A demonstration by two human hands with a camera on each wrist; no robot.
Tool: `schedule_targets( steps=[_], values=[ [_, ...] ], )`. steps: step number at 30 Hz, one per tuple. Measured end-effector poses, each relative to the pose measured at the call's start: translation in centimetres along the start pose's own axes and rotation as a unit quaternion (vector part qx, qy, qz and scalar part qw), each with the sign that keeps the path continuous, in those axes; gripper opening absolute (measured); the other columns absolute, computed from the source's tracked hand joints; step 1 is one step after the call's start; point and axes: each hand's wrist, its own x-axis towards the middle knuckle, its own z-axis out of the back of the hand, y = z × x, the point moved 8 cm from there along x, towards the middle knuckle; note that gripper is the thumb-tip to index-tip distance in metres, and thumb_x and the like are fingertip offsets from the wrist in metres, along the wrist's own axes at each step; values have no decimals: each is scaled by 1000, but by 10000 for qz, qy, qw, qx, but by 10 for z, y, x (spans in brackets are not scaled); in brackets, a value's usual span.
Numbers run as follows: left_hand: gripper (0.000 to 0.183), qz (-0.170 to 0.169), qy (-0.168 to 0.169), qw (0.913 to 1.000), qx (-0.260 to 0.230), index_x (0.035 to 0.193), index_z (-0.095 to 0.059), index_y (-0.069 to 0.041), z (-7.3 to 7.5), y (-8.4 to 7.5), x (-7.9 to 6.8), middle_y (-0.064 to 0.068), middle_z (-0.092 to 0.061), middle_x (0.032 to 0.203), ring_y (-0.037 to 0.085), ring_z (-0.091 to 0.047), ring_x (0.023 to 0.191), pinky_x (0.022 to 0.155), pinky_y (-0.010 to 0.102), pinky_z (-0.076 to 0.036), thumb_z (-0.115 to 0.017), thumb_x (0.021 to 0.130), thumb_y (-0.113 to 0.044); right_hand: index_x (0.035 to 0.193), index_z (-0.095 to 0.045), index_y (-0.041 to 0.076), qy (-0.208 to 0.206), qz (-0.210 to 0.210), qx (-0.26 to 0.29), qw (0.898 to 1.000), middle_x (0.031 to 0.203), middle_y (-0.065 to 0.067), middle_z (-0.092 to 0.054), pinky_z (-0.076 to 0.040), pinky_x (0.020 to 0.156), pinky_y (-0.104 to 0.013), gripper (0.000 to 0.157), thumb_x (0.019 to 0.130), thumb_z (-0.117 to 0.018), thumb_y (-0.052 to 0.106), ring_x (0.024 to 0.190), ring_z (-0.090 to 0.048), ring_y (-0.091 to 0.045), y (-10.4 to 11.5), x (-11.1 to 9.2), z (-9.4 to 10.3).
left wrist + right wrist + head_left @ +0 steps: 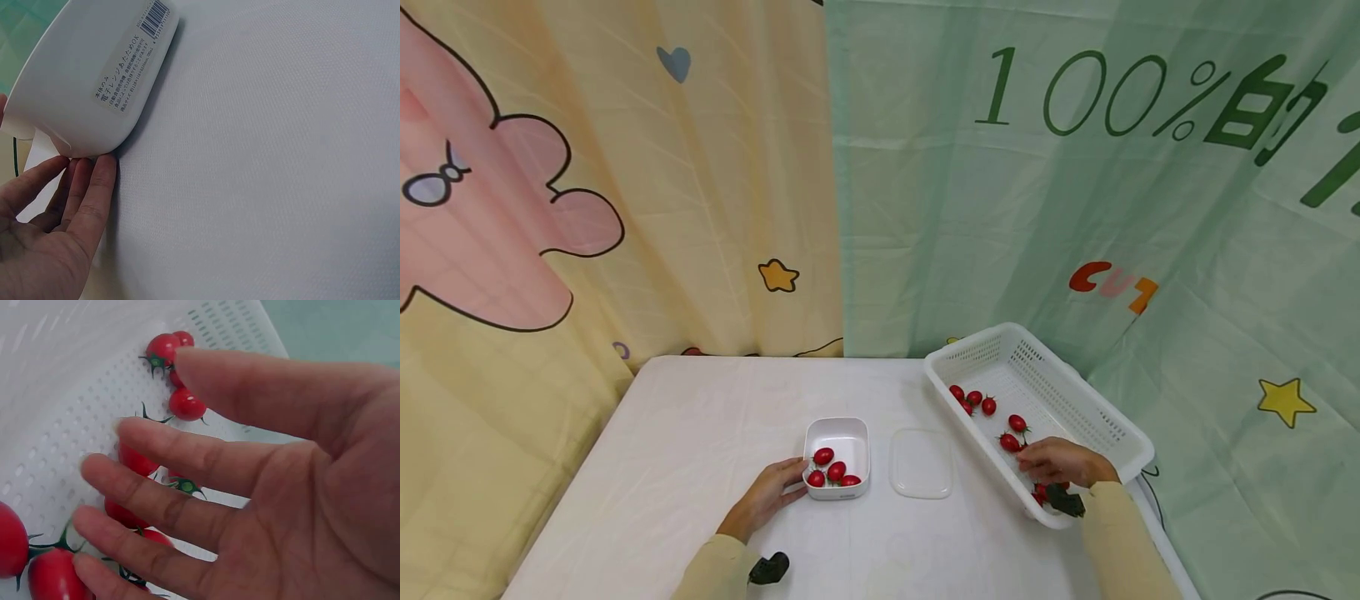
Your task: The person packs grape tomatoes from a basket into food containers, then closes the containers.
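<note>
A small white square container [838, 493] with several cherry tomatoes [837, 472] in it stands on the table. My left hand [772, 493] grips its left side, the thumb at the rim and the other fingertips against the lower outside, as the left wrist view shows. On the right, my right hand [1063, 461] reaches into a white perforated basket [1116, 425]. In the right wrist view its fingers [206, 459] are spread and extended over several red cherry tomatoes [187, 403] with green stems, and nothing is held between thumb and fingers.
A clear, flat square lid [921, 463] lies between the container and the basket. More tomatoes [988, 406] lie along the basket's left side. White cloth covers the table [700, 433]; printed curtains [910, 250] hang behind it.
</note>
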Motion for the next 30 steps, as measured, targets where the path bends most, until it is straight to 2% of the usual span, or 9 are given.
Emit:
schedule_targets(
  steps=[5, 9, 14, 22, 30],
  values=[
    [52, -3, 14, 10000, -12, 133, -45, 13, 0, 0, 0, 21, -54, 127, 27, -56, 111, 99, 46, -48, -54, 99, -26, 103, -67, -1, -87, -391, -89, 9992, 96, -7, -69, -53, 84, -42, 28, 93, -59, 24, 87, -63, -24, -7, 0, -2],
    [53, -11, 38, 10000, -11, 133, -45, 12, 0, -1, -1, 21, -53, 129, 28, -55, 112, 99, 46, -48, -54, 99, -27, 101, -68, 0, -226, -656, -282, 9972, 98, -10, -68, -51, 80, -40, 28, 92, -60, 25, 89, -63, -24, -11, 1, -1],
    [52, 23, 22, 10000, -27, 133, -45, 12, 0, -1, -1, 21, -53, 129, 28, -55, 112, 99, 47, -48, -54, 99, -26, 99, -69, 2, -286, -843, -430, 9951, 93, -8, -68, -47, 78, -40, 25, 91, -61, 24, 89, -63, -24, -13, 2, -3],
    [53, 8, 70, 10000, -60, 133, -45, 13, 0, -1, -2, 22, -52, 130, 27, -55, 112, 100, 47, -47, -54, 99, -27, 100, -63, 0, -86, -990, -361, 9944, 91, -8, -68, -31, 96, -67, 25, 89, -63, 23, 86, -64, -24, -14, 6, -8],
    [55, -15, 6, 10000, -35, 134, -44, 12, 0, -1, -2, 23, -51, 131, 30, -55, 114, 98, 46, -49, -55, 99, -28, 97, -62, 2, 43, -1035, -306, 9941, 88, -8, -69, -20, 100, -75, 21, 88, -64, 21, 85, -64, -23, -18, 10, -10]
  ],
)
